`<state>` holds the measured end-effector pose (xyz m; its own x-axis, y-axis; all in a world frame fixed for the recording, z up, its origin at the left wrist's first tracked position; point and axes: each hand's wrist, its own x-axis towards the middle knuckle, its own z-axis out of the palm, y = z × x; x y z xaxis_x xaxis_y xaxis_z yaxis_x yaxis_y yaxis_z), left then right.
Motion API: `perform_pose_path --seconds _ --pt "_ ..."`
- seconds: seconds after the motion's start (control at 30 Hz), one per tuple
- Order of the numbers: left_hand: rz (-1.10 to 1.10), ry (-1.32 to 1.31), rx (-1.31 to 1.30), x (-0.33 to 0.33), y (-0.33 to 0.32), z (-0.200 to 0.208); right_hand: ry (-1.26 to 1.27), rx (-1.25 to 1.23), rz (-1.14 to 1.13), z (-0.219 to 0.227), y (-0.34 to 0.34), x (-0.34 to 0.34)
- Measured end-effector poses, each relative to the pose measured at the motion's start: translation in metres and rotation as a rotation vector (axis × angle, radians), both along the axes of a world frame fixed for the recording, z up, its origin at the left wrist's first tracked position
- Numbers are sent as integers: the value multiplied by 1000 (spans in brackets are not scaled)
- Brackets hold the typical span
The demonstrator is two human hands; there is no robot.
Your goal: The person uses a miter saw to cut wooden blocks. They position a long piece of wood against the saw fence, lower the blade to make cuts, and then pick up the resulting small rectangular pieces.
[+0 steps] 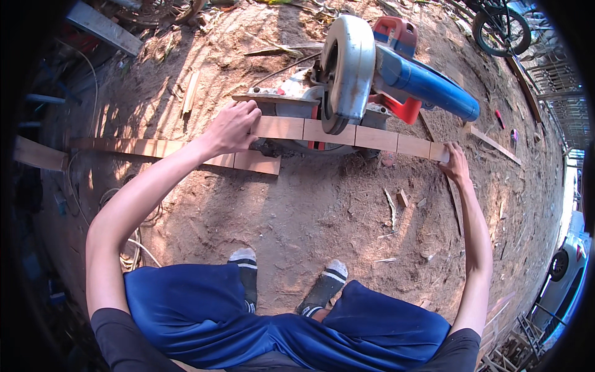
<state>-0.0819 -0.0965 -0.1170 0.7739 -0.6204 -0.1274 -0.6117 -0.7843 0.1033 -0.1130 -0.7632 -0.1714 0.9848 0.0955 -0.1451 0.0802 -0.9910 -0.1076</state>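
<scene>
A long, flat wooden strip [375, 139] with dark lines across it at intervals lies over the base of a mitre saw [358, 59]. Closed around the strip's left part is my left hand [232, 127], close to the saw's fence. My right hand [455, 163] grips its right end, fingers over the edge. Above the strip's middle stands the saw's round metal guard; the blade is mostly hidden behind it. The saw has a blue motor housing [427, 84] and a red handle part [400, 110]. Left of the saw, a second lined wooden strip [257, 162] passes beneath my left forearm.
Bare earth holds wood scraps [403, 198] and a thin wooden piece [494, 145] at right. Coiled cable [133, 245] lies beside my left knee. A small red-handled tool [499, 118] is farther right. A wheel [501, 31] and parked car [561, 279] stand at the right edge.
</scene>
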Motion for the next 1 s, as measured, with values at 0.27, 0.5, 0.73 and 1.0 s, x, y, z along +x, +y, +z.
perform_pose_path --seconds 0.27,0.5,0.73,1.0 --pt "-29 20 41 9 -25 -3 85 18 -42 -2 -22 -4" --pt "-18 -33 52 17 -40 -4 85 -32 -112 -10 -32 0" --pt "-65 -172 97 20 -28 -13 -8 -9 -45 -13 -27 12" --pt "-4 -308 190 28 -48 0 -4 -102 -119 -16 -33 28"
